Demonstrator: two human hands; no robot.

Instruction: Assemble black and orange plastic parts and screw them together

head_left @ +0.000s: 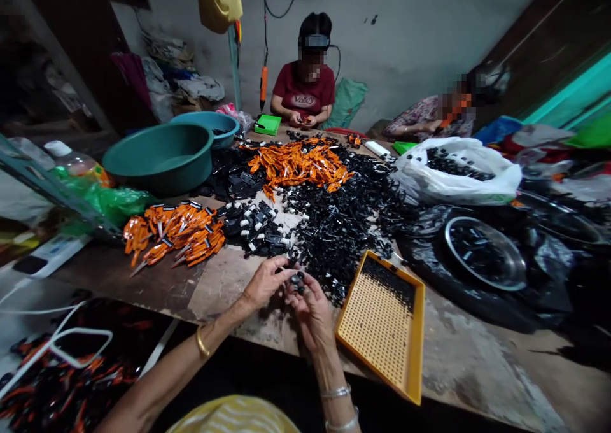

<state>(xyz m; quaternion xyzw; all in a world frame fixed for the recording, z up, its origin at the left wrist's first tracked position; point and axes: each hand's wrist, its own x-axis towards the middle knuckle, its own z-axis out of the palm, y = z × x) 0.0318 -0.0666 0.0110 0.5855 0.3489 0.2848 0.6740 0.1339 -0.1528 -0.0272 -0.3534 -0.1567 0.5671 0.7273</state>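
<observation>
Component, small and black, is held between the fingers of the right hand, above the front of the table. Left hand is drawn narrow beside it; whether it also grips cannot be told. Hands meet close together, presumably for control. Loose black parts and a yellow tray lie near, probably for easy reach. Writing legible: "Valley", on a red shirt across the table
</observation>
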